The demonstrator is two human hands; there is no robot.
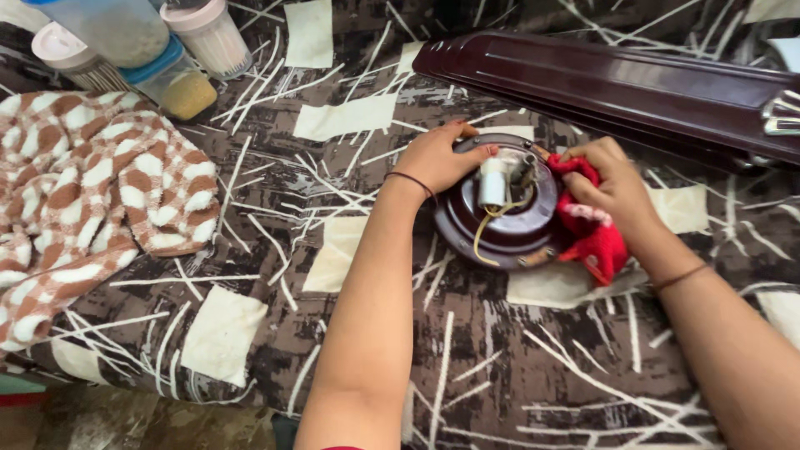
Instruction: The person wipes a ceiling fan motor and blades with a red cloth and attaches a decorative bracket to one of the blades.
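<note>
Wiping in hand: round, glossy maroon metal motor housing of a ceiling fan (pixel 500 225) lying flat on the brown-and-cream patterned bedsheet (pixel 350 275), just right of centre. Left hand (pixel 437 158) curled over the housing's rim at ten o'clock, fingers bent and gripping to steady it. Right hand (pixel 604 179) closed around a crumpled red cloth (pixel 596 237), pressing it against the rim at three o'clock. White cylindrical capacitor (pixel 492 182) with a yellowish wire (pixel 482 237) standing at the hub. Long maroon fan blades (pixel 617 87) stacked at one o'clock, just beside the housing. Brown-and-white checked fleece blanket (pixel 92 196) well apart at nine o'clock; plastic jars (pixel 137 50) at eleven. Judged next: sweeping the cloth round the rim, keeping clear of the loose wire while holding steady.
</note>
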